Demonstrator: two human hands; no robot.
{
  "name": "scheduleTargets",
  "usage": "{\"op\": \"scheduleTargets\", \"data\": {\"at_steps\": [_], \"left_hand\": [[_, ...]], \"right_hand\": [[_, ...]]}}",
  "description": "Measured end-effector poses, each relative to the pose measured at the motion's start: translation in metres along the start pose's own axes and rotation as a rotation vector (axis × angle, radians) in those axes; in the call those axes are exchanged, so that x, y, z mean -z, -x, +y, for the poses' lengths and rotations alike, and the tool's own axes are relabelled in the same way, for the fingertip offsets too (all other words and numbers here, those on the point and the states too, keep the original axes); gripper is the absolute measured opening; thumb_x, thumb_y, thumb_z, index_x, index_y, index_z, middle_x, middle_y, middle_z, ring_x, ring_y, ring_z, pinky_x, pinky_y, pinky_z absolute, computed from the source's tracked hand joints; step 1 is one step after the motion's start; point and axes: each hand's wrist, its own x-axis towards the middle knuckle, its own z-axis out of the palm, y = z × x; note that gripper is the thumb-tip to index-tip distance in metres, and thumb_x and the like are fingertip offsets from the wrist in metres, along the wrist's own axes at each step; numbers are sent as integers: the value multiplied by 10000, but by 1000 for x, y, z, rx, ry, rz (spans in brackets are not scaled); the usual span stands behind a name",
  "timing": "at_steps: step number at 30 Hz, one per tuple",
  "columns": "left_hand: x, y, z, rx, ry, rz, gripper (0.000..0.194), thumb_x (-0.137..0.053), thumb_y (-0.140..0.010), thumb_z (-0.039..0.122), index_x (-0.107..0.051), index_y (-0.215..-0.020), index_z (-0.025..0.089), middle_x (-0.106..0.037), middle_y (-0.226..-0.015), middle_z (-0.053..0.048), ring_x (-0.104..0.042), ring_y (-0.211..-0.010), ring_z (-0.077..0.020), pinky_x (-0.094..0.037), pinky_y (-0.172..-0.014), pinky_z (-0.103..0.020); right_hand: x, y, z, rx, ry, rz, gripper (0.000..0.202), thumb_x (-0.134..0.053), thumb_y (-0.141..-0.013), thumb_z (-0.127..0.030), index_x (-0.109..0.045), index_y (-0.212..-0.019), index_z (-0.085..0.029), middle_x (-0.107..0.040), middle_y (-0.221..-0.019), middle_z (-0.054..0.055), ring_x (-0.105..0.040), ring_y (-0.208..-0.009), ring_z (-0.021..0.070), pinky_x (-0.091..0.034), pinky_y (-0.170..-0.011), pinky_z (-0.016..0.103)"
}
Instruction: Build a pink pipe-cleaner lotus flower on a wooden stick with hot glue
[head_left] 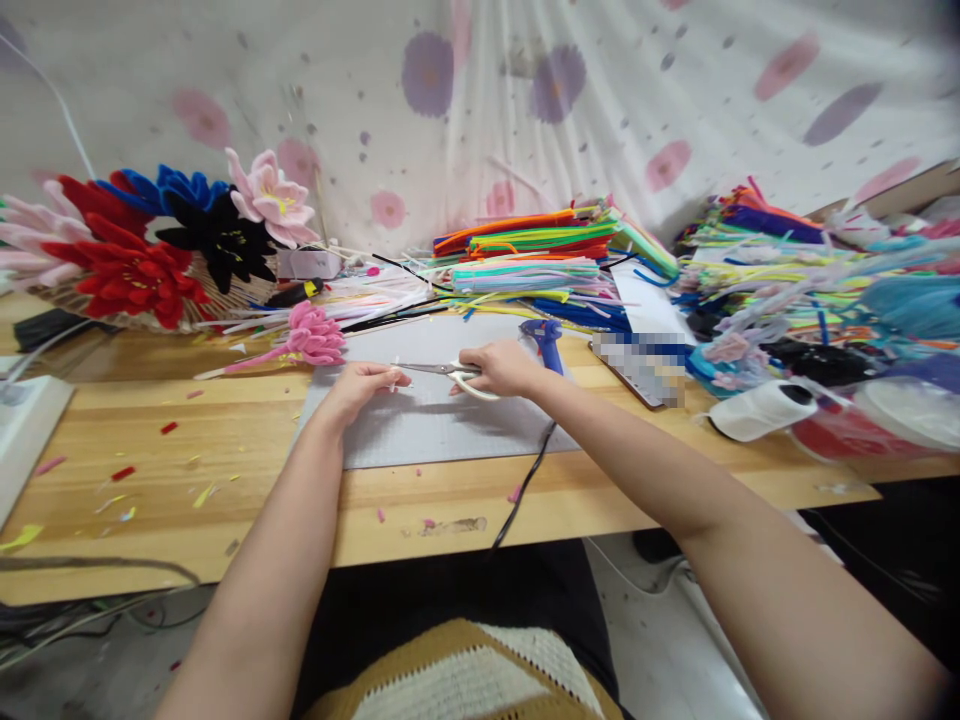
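Over a grey board (390,440), my left hand (365,388) pinches a small white piece (396,374), perhaps a length of pipe cleaner; its exact kind is too small to tell. My right hand (501,368) grips white-handled scissors (472,385). Their metal blades point left and their tips reach the white piece at my left fingertips. Just beyond my left hand lies a pink pipe-cleaner flower (311,336) with its stem toward the left. A blue glue gun (546,342) rests behind my right hand.
Bundles of coloured pipe cleaners (532,240) lie along the back. Finished fuzzy flowers (142,280) stand at the left. A phone (637,370), a white thread spool (761,410) and a red tub (832,435) are at the right. A black cord (525,485) hangs over the front edge.
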Motion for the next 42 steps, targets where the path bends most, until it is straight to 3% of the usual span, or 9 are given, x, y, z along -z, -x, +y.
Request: {"op": "scheduleTargets", "data": {"at_steps": [4,8,13,19,25,42], "left_hand": [[15,-1,-3,38,-14,28,318,-724,-518,412,-719,-694,147,-699,-818,-110,-611,-788,-211,-470,-728,-309],[23,-1,-5,53,102,95,283,-714,-549,359,-702,-695,117,-690,-792,-117,-620,-817,-215,-500,-713,-314],[18,-3,-7,45,257,92,213,-682,-604,280,-681,-712,97,-679,-849,-115,-624,-849,-201,-516,-745,-315],[8,-1,-5,-46,152,-19,335,-688,-606,416,-696,-770,124,-686,-878,-112,-615,-888,-216,-502,-777,-328],[-5,3,1,-135,88,-107,341,-686,-612,423,-707,-792,134,-694,-861,-110,-625,-823,-208,-486,-786,-342],[-7,2,-1,-79,56,-185,327,-690,-590,393,-693,-771,121,-700,-795,-109,-646,-745,-204,-488,-722,-327]], "right_hand": [[0,-1,0,-58,8,-13,540,-389,-726,-687,-586,-906,-217,-670,-827,66,-593,-736,194,-242,-544,251],[0,2,3,4,76,-81,555,-465,-671,-691,-599,-885,-196,-664,-875,105,-595,-793,230,-280,-572,267],[2,3,2,-4,69,-97,509,-467,-703,-648,-599,-887,-193,-662,-883,107,-595,-801,232,-300,-591,271],[6,5,0,-108,-106,33,483,-431,-740,-632,-563,-902,-196,-651,-873,60,-578,-758,183,-276,-572,242],[7,4,-9,67,-152,83,498,-467,-719,-633,-538,-904,-176,-626,-901,79,-553,-796,185,-294,-616,244],[12,1,-17,5,-10,-24,523,-400,-736,-664,-577,-909,-203,-655,-820,57,-568,-725,178,-227,-559,244]]}}
